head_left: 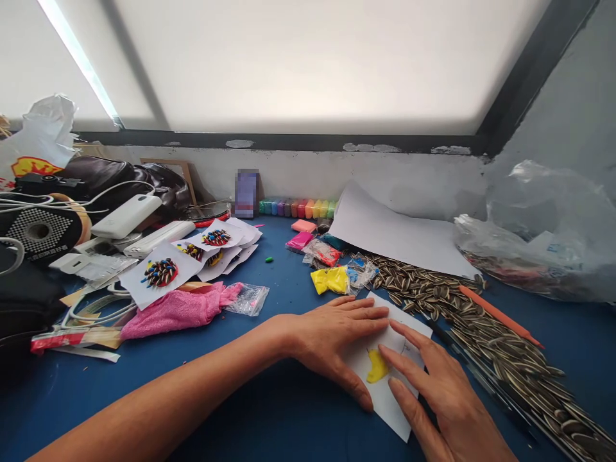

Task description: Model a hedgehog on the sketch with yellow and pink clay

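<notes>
Left hand (pixel 337 333) lies splayed on white paper (pixel 392 407); right hand (pixel 445 388), half-spread, is at the yellow clay (pixel 376 367). Neither grips. Clay seems soft; pinch edges lightly.

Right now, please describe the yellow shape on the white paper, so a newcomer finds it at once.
On the blue table, find the left hand and right hand over a white paper. The yellow shape lies on it, between those hands; unlike the yellow packet farther back, it is smaller and unwrapped.

Curved yellow clay patch (pixel 377 367) lies on rectangular white paper sheet (pixel 395 412); striped sunflower seeds (pixel 511 363) lie right, crumpled pink cloth (pixel 178 314) left.
</notes>
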`<state>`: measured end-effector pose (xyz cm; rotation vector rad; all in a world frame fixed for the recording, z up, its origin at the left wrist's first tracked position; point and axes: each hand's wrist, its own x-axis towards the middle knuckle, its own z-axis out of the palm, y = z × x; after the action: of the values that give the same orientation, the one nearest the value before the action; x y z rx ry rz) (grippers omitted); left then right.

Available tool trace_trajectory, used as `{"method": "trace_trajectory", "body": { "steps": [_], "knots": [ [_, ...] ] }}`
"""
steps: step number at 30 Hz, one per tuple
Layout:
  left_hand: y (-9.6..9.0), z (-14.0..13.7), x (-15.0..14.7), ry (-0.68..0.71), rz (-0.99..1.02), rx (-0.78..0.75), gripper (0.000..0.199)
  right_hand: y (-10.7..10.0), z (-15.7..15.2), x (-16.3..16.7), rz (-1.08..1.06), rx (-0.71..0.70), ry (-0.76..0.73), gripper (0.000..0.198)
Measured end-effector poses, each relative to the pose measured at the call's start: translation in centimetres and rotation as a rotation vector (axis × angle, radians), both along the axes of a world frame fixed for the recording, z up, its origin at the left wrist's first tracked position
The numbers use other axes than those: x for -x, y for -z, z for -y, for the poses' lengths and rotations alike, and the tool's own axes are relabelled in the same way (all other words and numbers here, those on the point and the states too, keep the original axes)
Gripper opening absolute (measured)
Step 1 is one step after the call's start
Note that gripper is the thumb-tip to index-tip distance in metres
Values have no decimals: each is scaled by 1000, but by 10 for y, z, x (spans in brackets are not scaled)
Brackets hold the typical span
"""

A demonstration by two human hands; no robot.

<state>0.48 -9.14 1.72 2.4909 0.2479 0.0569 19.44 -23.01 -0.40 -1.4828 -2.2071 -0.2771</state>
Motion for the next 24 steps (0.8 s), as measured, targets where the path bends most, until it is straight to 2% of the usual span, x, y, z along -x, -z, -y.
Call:
{"method": "trace_trajectory", "body": {
  "steps": [24],
  "knots": [
    [-1,0,-1,8,7,3,105,-4,2,-4,6,-34,7,29]
  ]
}}
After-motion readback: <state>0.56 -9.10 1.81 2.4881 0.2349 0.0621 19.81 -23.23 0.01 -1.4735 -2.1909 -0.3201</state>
